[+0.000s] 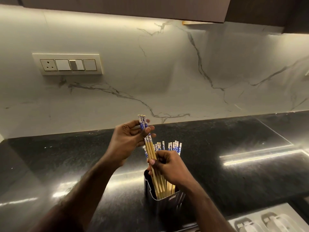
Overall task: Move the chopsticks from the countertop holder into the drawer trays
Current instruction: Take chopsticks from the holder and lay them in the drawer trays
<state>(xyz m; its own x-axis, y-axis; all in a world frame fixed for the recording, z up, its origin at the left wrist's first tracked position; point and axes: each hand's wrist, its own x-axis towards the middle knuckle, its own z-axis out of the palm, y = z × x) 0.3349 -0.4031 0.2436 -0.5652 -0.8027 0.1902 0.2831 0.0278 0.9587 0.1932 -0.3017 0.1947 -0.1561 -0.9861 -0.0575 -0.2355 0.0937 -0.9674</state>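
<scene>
Both hands are raised over the dark, glossy table [234, 139], each one closed on the same small bundle of chopsticks [150, 149]. The left hand [128, 139] pinches the bundle near its upper end, thumb and fingers wrapped around the blue-and-white patterned tops, which stick out above the fingers. The right hand [167, 164] is curled around the plain wooden shafts lower down, thumb pressed across them. The bundle looks like three or four sticks (the exact count is hard to read where they overlap), and it leans up and to the left; whether its lower tips have cleared the holder I cannot tell, since they merge with the others there.

The holder [164, 203] is a dark, square-sided metal container standing on the table toward its near edge, roughly midway along it. The remaining chopsticks [173, 146] stand upright inside it, their patterned tops showing just behind the right hand, their pale shafts visible below the wrist.

Beyond the far edge of the table rises a white marble-veined backsplash [167, 72] with a switch plate [67, 64] mounted on it to the left. At the near right corner a pale printed sheet [270, 221] is partly in view.
</scene>
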